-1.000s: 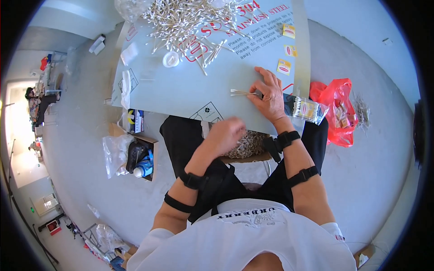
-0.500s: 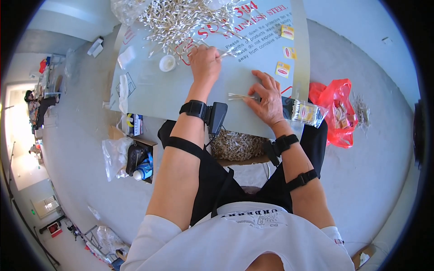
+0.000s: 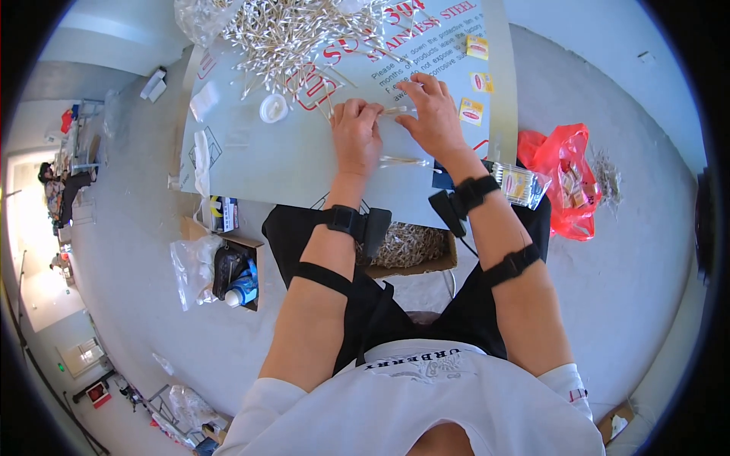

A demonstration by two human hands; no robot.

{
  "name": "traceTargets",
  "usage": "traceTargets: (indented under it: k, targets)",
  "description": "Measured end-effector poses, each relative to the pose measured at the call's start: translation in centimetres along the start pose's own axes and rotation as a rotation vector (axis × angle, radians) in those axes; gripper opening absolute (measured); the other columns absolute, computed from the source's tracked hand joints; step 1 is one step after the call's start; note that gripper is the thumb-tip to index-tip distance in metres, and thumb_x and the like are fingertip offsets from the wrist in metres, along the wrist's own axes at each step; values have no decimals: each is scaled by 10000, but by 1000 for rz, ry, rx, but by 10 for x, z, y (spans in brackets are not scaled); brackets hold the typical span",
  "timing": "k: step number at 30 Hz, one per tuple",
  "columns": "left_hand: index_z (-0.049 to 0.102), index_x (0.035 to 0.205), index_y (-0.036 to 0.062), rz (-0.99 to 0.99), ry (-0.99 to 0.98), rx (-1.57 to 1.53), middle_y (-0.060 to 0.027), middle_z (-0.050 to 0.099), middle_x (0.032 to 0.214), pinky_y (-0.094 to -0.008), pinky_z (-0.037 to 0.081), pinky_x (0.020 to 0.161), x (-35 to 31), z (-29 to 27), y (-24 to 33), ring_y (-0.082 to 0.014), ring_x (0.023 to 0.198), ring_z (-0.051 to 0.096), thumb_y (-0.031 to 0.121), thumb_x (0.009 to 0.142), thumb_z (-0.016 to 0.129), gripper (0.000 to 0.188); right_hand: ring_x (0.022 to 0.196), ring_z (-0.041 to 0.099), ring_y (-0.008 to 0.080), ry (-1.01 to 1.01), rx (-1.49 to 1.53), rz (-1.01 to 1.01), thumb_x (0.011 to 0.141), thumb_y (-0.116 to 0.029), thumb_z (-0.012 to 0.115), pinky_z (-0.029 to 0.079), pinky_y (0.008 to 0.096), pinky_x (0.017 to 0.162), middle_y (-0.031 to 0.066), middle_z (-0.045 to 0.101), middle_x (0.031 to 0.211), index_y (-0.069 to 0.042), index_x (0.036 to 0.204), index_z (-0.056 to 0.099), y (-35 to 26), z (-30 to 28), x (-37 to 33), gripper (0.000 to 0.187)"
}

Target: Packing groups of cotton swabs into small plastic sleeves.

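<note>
My L hand (image 3: 356, 138) is pinching slim white-tipped cotton swabs (image 3: 395, 111) upper-ctr, prob. light/snappable, best mid-stick; R hand (image 3: 405, 103) half-spread, empty.

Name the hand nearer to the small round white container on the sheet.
Left. The left hand is to the right of the round white container; the right hand is farther right, beyond the left.

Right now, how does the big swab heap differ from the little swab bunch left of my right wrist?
Size: the swab heap is large, the swab bunch just a few.
Pose: the heap is jumbled every way; the bunch lies nearly parallel.
Place: the heap is toward the far side of the table, the bunch nearer you.
Both have white tips.
</note>
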State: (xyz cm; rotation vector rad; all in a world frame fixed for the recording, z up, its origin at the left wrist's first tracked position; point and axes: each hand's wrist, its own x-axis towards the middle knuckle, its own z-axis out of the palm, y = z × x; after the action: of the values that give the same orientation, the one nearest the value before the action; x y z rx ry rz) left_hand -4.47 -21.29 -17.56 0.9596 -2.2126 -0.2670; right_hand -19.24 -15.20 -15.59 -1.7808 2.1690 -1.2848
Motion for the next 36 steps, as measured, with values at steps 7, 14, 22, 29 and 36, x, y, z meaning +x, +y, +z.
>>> traceTargets:
  k: [7,14,22,29,36]
  targets:
    - [680,954,60,-5,67,-50,-80,562,903,-423,428,817,-6,1,4,-290,906,529,-20,746,640,226,960,573,328,-188,99,223,744,-61,665,490,402,817,121,597,954,-51,796,652,17,4,2,54]
    - [646,950,53,-170,85,-68,-104,559,895,-411,463,786,1,5,-9,-316,912,535,-23,740,647,224,895,591,345,-15,134,155,733,-3,629,499,416,777,145,591,930,-15,802,606,13,0,-14,74]
    - [635,936,68,-140,59,-81,-87,545,985,-405,463,828,0,4,-4,-306,967,529,1,696,714,262,867,602,339,2,194,163,725,23,628,513,400,740,135,592,946,-12,808,592,21,0,-21,98]
    - [608,970,65,-146,79,-66,-97,547,990,-418,452,847,3,4,-1,-318,978,523,-1,699,711,296,906,620,308,-18,263,159,693,12,661,525,367,768,104,603,1024,-25,853,625,25,0,-25,168]
    - [569,966,42,-157,94,-69,-119,545,1003,-436,443,855,1,4,-3,-339,1002,517,-15,701,693,298,985,594,306,-47,213,165,674,-22,705,510,374,827,92,597,1059,-37,857,638,20,-2,-25,195]
